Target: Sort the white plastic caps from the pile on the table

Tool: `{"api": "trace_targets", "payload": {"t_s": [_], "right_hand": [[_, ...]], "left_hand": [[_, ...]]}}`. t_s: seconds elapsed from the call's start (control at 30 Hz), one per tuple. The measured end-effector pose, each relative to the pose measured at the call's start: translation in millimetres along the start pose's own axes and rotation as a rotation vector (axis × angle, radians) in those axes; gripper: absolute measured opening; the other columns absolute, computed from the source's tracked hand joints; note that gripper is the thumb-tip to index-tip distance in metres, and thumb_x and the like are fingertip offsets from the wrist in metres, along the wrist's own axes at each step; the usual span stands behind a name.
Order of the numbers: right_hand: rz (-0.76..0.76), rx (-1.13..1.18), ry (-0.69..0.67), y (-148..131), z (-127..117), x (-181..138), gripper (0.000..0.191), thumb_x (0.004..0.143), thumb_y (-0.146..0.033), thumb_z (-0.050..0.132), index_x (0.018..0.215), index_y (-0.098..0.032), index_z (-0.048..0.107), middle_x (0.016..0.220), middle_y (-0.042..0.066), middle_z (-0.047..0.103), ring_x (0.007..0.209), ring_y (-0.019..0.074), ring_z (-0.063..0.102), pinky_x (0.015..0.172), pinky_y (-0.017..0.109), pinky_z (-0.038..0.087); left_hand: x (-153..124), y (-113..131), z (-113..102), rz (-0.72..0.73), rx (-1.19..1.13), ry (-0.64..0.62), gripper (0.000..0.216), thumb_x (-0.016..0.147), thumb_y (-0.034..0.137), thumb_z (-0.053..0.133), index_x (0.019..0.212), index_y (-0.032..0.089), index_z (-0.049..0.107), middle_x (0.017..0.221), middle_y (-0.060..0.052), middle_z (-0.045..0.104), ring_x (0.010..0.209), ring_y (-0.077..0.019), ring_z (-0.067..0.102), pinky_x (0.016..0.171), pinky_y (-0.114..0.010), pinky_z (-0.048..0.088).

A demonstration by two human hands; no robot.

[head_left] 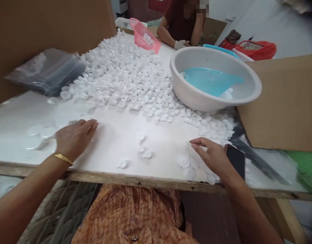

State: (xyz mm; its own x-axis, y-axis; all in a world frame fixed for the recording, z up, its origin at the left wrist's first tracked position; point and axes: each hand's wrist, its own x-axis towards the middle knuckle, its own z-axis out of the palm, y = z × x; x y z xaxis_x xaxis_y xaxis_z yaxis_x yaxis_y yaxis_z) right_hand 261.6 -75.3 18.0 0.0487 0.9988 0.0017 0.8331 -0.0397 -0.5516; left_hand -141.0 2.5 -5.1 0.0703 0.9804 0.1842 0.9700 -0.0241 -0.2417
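Observation:
My left hand (76, 139) is low over the left of the white table, its fingers bent and pressed together. Whatever it may hold is hidden beneath the fingers. Flat white round discs (34, 143) lie beside it. My right hand (213, 154) hovers at the right, thumb and forefinger almost meeting in a pinch; anything between them is too faint against the white top to name. Below its fingertips rest several white discs (185, 162). Between my hands, small white cap-like pieces (148, 155) lie loose. A large heap of similar white plastic pieces (125, 74) spreads behind.
A grey-white basin (214, 101) holding a blue scoop-like piece (209, 81) stands at the right back. Around are a pink scoop (139, 32), bagged dark items (49, 71), cardboard (283, 105) and a phone (236, 161). Another person (181, 23) sits across the table.

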Motion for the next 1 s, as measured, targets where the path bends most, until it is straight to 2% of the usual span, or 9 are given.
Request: {"api": "trace_targets", "payload": {"t_s": [0.2,0.33,0.4,0.47,0.6,0.73,0.83,0.9,1.0], "right_hand": [[-0.139,-0.324,-0.113,-2,19,-21,0.020,0.074,-0.031,0.063,0.092,-0.021,0.061,0.091,0.005,0.062,0.088,0.0214,0.057,0.071,0.032,0.043],[-0.156,-0.466,-0.129,3,28,-21,0.011,0.074,-0.026,0.062,0.083,-0.020,0.060,0.082,0.005,0.062,0.080,0.0210,0.057,0.066,0.030,0.041],[-0.148,-0.423,-0.140,9,24,-20,0.008,0.078,-0.026,0.057,0.080,-0.020,0.061,0.082,0.005,0.064,0.079,0.0204,0.059,0.066,0.030,0.042],[-0.104,-0.376,-0.114,13,17,-17,0.014,0.082,-0.029,0.052,0.081,-0.022,0.064,0.081,0.005,0.067,0.077,0.0213,0.061,0.065,0.031,0.043],[-0.003,-0.134,-0.049,-8,13,-4,0.024,0.084,-0.038,0.047,0.092,-0.024,0.066,0.075,0.003,0.070,0.072,0.0214,0.066,0.061,0.030,0.046],[-0.123,0.169,-0.095,-58,39,19,0.023,0.085,-0.034,0.048,0.099,-0.022,0.062,0.080,0.002,0.070,0.072,0.0177,0.067,0.063,0.027,0.048],[-0.264,0.167,-0.041,-86,68,40,0.015,0.084,-0.025,0.048,0.093,-0.021,0.059,0.080,0.001,0.068,0.069,0.0152,0.065,0.063,0.026,0.047],[-0.337,0.147,-0.013,-94,82,51,0.011,0.084,-0.021,0.047,0.088,-0.020,0.058,0.078,0.001,0.066,0.069,0.0146,0.064,0.063,0.025,0.046],[-0.366,0.111,0.000,-93,86,56,0.012,0.084,-0.019,0.046,0.089,-0.019,0.058,0.079,0.001,0.065,0.069,0.0143,0.062,0.064,0.026,0.045]], "left_hand": [[-1,-4,8,-0.025,-0.172,0.118,0.049,0.092,0.051,0.010,0.111,0.028,0.049,0.095,0.004,0.060,0.084,-0.0099,0.049,0.060,-0.019,0.020],[-5,-3,2,-0.017,-0.159,0.099,0.050,0.093,0.050,0.015,0.104,0.024,0.056,0.086,0.001,0.058,0.074,-0.0101,0.047,0.058,-0.020,0.021],[-9,-3,-6,-0.016,-0.149,0.113,0.048,0.093,0.048,0.018,0.105,0.024,0.058,0.085,0.000,0.057,0.072,-0.0109,0.047,0.059,-0.021,0.023],[-12,1,-14,0.006,-0.180,0.129,0.045,0.093,0.044,0.022,0.107,0.023,0.059,0.086,-0.003,0.057,0.075,-0.0137,0.048,0.060,-0.023,0.028],[-18,26,-23,0.085,-0.481,0.075,0.037,0.090,0.039,0.034,0.099,0.020,0.064,0.085,-0.006,0.059,0.079,-0.0186,0.053,0.065,-0.028,0.037],[-22,77,-18,0.283,-0.822,-0.083,0.031,0.083,0.037,0.050,0.108,0.023,0.062,0.090,-0.006,0.059,0.081,-0.0188,0.054,0.070,-0.029,0.041],[-17,108,-10,0.326,-0.862,-0.149,0.032,0.081,0.031,0.054,0.112,0.024,0.060,0.092,-0.006,0.058,0.083,-0.0198,0.054,0.072,-0.030,0.041],[-11,114,-5,0.312,-0.859,-0.163,0.029,0.080,0.026,0.054,0.108,0.025,0.062,0.090,-0.006,0.057,0.083,-0.0195,0.055,0.073,-0.029,0.041],[-5,102,-1,0.261,-0.856,-0.160,0.026,0.080,0.024,0.054,0.103,0.024,0.064,0.090,-0.006,0.057,0.084,-0.0194,0.055,0.073,-0.030,0.042]]}}
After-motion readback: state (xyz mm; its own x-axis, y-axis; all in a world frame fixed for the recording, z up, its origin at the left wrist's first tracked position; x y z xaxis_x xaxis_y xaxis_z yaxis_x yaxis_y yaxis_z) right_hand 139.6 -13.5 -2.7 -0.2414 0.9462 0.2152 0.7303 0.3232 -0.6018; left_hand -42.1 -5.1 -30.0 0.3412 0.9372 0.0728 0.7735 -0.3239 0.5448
